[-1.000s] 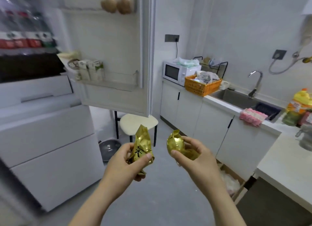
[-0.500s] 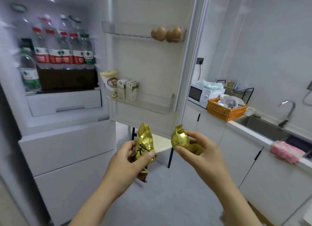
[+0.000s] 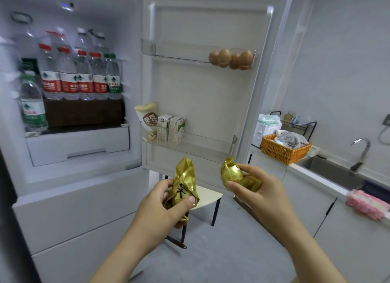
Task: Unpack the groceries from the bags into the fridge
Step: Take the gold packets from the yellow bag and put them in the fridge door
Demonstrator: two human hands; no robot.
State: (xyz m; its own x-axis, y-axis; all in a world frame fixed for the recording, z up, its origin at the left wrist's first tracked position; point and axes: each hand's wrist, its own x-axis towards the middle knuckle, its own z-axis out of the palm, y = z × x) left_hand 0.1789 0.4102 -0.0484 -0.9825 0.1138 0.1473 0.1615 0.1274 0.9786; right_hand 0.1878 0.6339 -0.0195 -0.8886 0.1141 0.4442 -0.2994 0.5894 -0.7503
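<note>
My left hand (image 3: 164,206) wraps its fingers (image 3: 188,200) round 1 gold foil packet (image 3: 185,180), thumb pressed on its front. My right hand (image 3: 260,190) pinches a 2nd gold packet (image 3: 232,171) between thumb and fingers. Both packets are held before the open fridge (image 3: 73,198), just below its lower door shelf (image 3: 207,143).

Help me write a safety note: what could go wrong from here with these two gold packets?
1. The right hand pinches the right gold packet between thumb and fingers, so it might slip and fall.
2. The left hand grips the left gold packet too, so no hand is free to clear space.
3. The eggs lie loose in the upper door shelf; a packet pushed in could knock them.
</note>
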